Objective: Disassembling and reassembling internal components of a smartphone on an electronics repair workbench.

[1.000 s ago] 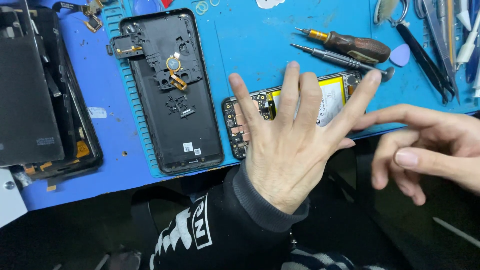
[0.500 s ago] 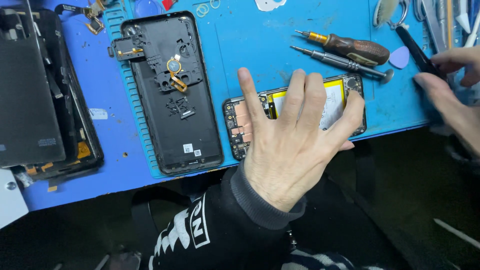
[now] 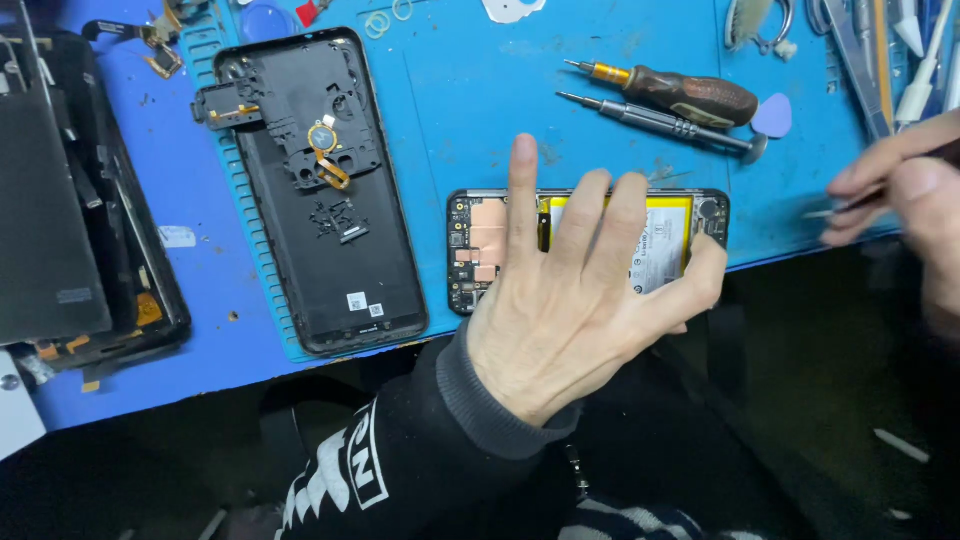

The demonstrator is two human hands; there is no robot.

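Blue matting (image 3: 480,90) covers the bench, and at its far left edge lies a dark phone screen assembly (image 3: 50,200), face down and partly out of view. Next along sits a black back cover (image 3: 320,200), inner side up, with a small gold ring and an orange flex strip near its top.

Right of the cover, near the front edge of the mat, lies the opened phone (image 3: 590,245), its long side running across. Copper-coloured shielding shows at its left end and a yellow-edged battery fills the middle. The left hand (image 3: 570,310) is laid over this phone, palm down, its fingers (image 3: 522,200) spread wide and straight, gripping nothing; they cover most of the battery, and the thumb reaches toward the phone's right end. A black sleeve with white lettering (image 3: 350,460) runs back from the wrist.

Behind the phone, well apart from the hand, two screwdrivers lie side by side: one with a brown handle (image 3: 690,95) and a slimmer grey metal one (image 3: 660,122). A pale lilac pick (image 3: 772,116) rests just right of them.

At the right edge the right hand (image 3: 900,190) has its fingertips pinched closed on a thin pale tool (image 3: 830,212), too small to tell apart, with more tools (image 3: 880,50) lying behind it.
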